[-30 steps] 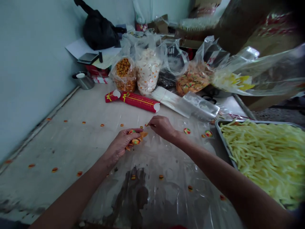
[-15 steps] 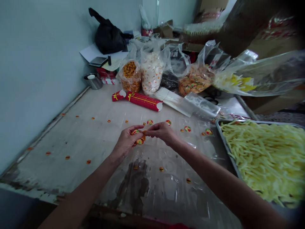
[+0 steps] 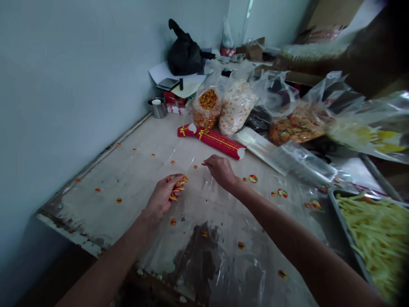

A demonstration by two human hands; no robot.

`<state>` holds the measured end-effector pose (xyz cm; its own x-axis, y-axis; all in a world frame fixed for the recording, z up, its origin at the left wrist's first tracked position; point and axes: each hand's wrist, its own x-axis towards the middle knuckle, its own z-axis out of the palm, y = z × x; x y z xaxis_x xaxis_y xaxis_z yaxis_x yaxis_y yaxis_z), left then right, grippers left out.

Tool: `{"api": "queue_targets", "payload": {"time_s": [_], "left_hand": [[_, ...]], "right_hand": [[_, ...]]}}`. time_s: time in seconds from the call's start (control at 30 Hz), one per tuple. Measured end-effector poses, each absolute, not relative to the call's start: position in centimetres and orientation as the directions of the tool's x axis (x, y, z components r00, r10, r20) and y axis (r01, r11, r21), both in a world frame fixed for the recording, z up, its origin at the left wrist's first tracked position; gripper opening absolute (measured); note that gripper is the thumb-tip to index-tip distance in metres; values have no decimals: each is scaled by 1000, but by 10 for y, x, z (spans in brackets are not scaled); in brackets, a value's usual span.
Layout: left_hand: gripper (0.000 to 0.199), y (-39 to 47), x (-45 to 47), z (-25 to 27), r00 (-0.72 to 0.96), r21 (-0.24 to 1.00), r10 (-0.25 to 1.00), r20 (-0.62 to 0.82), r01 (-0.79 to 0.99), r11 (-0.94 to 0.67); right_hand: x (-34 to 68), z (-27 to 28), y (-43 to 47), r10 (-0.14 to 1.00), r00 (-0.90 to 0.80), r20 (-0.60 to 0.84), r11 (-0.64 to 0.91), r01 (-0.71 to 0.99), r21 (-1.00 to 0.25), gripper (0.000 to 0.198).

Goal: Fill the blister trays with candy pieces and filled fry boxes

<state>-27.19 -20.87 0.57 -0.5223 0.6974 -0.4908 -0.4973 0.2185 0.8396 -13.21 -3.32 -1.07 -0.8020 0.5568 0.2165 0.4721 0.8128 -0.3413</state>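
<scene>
Several miniature pizza pieces (image 3: 179, 184) are bunched in my left hand (image 3: 159, 194), held by its closed fingers just above the table. My right hand (image 3: 222, 171) is ahead and to the right, pinching a small orange piece (image 3: 203, 163), seen nearly edge-on, that looks like one more miniature pizza. Beneath both hands, clear plastic moulded sheeting covers the table (image 3: 128, 226). Tiny burger pieces (image 3: 173, 221) lie on it in spaced rows. Right of my right hand, a round miniature pizza (image 3: 253, 178) lies beside a burger piece (image 3: 245, 179).
At the back stand plastic bags of orange-brown pieces (image 3: 204, 113), white pieces (image 3: 238, 104) and pizza pieces (image 3: 295, 125). Red folded cartons (image 3: 220, 143) lie before them. A metal tray (image 3: 351, 241) of pale yellow strips (image 3: 377, 238) is at the right; a metal cup (image 3: 158, 110) is near the wall.
My right hand has drawn away from the bunch in my left hand, taking one piece forward over the table. The view has turned left, so the table's things appear farther right.
</scene>
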Motion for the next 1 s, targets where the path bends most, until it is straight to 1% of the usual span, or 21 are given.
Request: {"api": "queue_targets", "payload": {"time_s": [0.07, 0.13, 0.17, 0.2, 0.23, 0.27, 0.33, 0.4, 0.47, 0.5, 0.57, 0.6, 0.67, 0.7, 0.77, 0.83, 0.87, 0.9, 0.93, 0.97, 1.0], "left_hand": [[36, -210, -284, 5, -524, 838, 703, -480, -512, 190], [38, -209, -290, 3, -532, 843, 707, -466, -509, 172], [39, -209, -291, 2, -534, 844, 706, -465, -508, 172], [41, -208, -292, 1, -534, 843, 704, -468, -508, 175], [42, -208, -292, 1, -532, 842, 703, -471, -509, 179], [43, -207, -291, 1, -530, 840, 702, -475, -511, 183], [44, -207, -290, 1, -522, 835, 703, -482, -516, 190], [43, -207, -289, 4, -525, 838, 707, -474, -514, 181], [42, -206, -288, 7, -535, 848, 712, -456, -503, 165], [41, -205, -287, 8, -535, 853, 719, -444, -497, 157], [40, -204, -285, 8, -532, 858, 732, -426, -494, 140], [38, -203, -284, 8, -531, 857, 736, -420, -498, 130], [36, -201, -284, 7, -534, 856, 738, -413, -503, 115], [34, -201, -285, 7, -534, 854, 736, -416, -507, 115], [31, -200, -288, 8, -514, 837, 738, -436, -533, 123], [30, -199, -294, 10, -453, 791, 762, -462, -599, 123], [30, -199, -299, 12, -427, 765, 775, -466, -634, 111], [30, -198, -305, 13, -420, 746, 780, -463, -660, 87], [30, -199, -311, 14, -435, 737, 775, -458, -674, 57], [29, -200, -318, 14, -469, 738, 759, -451, -674, 22], [28, -201, -325, 13, -511, 747, 735, -445, -665, -10]], "right_hand": [[-136, -15, -34, 380, -913, 150, 924, 367, -108, 23], [-134, -16, -40, 270, -957, 107, 960, 277, 52, 20], [-132, -16, -44, 252, -962, 104, 961, 261, 93, 20], [-131, -15, -46, 250, -962, 109, 960, 261, 103, 20], [-130, -14, -46, 262, -958, 115, 959, 272, 84, 20], [-129, -13, -46, 288, -950, 117, 955, 294, 36, 21], [-132, -9, -42, 387, -913, 127, 919, 371, -131, 22], [-137, -4, -40, 542, -821, 182, 811, 454, -368, 21], [-144, 1, -45, 663, -722, 199, 649, 421, -634, 19], [-147, 4, -49, 686, -711, 156, 549, 365, -752, 21], [-154, 8, -62, 652, -758, -26, 282, 274, -920, 26], [-158, 8, -69, 611, -781, -130, 130, 261, -957, 26], [-164, 6, -80, 548, -787, -284, -126, 258, -958, 23], [-168, 5, -83, 538, -781, -317, -205, 243, -948, 23], [-175, 0, -86, 546, -786, -291, -256, 175, -951, 24], [-184, -4, -80, 558, -807, -196, -200, 98, -975, 22], [-190, -5, -75, 574, -808, -134, -121, 78, -990, 19], [-197, -6, -69, 598, -800, -60, 5, 79, -997, 15], [-204, -7, -61, 610, -792, 30, 182, 104, -978, 10], [-211, -7, -54, 592, -795, 134, 395, 141, -908, 6], [-218, -7, -48, 521, -821, 232, 614, 171, -771, 9]]}}
